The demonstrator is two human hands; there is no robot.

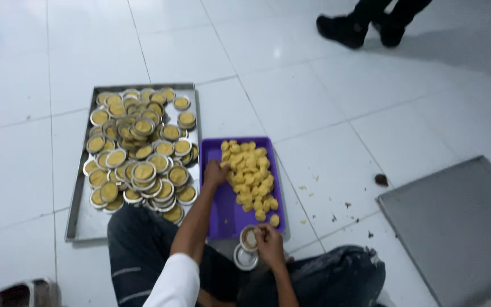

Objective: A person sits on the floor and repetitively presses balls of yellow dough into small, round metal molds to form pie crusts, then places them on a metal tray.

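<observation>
Head view shows the right hand pinching a small round metal mould just past the near edge of the purple tray, its fingers curled over the rim, with an empty mould lying on the floor directly below it. The left hand reaches forward onto the tray's left side, fingers pressed down beside the heap of yellow cakes; whether it grips one cannot be told. Left of the purple tray, touching it, sits a long metal tray piled loosely with filled moulds, stacked several deep and leaning toward its right edge. A judgement: the held mould could slip and drop its cake onto the tiles, since crumbs already lie scattered to the right. The leaning pile looks liable to slide if the forearm brushes it. Another person's dark shoes stand at the far floor, well apart; a grey flat tray lies at the right.
</observation>
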